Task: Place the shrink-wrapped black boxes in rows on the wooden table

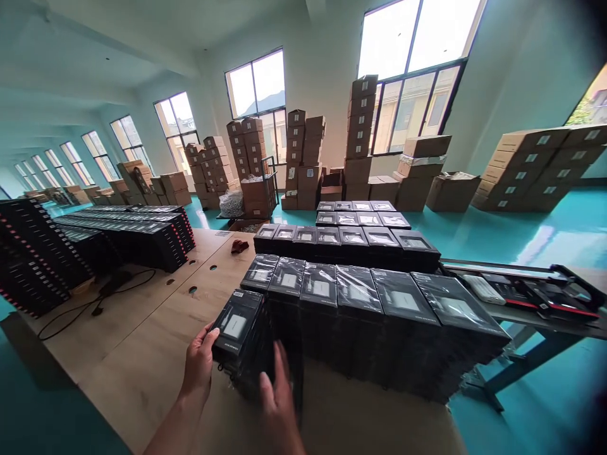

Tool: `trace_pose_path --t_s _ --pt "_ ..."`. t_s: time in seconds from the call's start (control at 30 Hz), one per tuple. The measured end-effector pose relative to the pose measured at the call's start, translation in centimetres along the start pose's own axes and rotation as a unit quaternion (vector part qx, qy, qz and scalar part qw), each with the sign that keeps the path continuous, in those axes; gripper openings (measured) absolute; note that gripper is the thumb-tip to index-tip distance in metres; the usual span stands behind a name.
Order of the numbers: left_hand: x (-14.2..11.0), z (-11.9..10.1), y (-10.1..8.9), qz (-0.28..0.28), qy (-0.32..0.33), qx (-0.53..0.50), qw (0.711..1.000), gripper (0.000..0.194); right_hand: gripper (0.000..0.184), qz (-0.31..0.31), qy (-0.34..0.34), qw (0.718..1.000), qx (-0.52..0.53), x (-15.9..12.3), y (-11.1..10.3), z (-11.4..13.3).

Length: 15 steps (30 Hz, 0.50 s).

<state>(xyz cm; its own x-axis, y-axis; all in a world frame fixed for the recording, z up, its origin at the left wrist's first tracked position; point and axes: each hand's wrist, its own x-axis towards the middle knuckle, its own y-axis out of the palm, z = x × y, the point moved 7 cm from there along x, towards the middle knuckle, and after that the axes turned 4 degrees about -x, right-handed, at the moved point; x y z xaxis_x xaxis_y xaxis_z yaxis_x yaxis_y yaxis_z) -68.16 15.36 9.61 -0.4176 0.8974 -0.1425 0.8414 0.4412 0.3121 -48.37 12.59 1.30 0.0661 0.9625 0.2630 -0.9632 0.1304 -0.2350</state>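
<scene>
My left hand [200, 365] grips the left side of a short stack of black shrink-wrapped boxes [239, 335] at the near end of the wooden table [142, 354]. My right hand [279, 395] presses flat against the stack's front right side, fingers stretched out. The stack stands just left of a long row of identical wrapped black boxes [360, 316], several stacks wide. More rows of the same boxes [346, 243] sit behind it.
Piles of black flat boxes with red edges [42, 253] fill the table's left side, with a black cable [90, 303] beside them. A small red item [239, 246] lies mid-table. A conveyor-like frame [521, 287] is at right. Cardboard cartons [303, 158] stand along the windows.
</scene>
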Motion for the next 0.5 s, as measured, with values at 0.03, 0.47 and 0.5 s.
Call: trace_pose_path --t_s 0.03,0.47,0.5 --pt "-0.1 0.0 -0.1 -0.006 0.001 0.001 1.0 0.051 0.059 0.03 -0.036 0.999 0.006 0.0 1.2 2.1" --pt "1.2 -0.1 -0.8 0.061 -0.021 -0.026 0.998 0.047 0.067 0.028 -0.027 0.995 0.087 -1.9 4.9 3.1" --pt "1.7 -0.1 -1.0 0.08 -0.029 -0.03 0.996 0.046 0.068 0.027 -0.001 0.994 0.102 -1.9 4.9 2.3"
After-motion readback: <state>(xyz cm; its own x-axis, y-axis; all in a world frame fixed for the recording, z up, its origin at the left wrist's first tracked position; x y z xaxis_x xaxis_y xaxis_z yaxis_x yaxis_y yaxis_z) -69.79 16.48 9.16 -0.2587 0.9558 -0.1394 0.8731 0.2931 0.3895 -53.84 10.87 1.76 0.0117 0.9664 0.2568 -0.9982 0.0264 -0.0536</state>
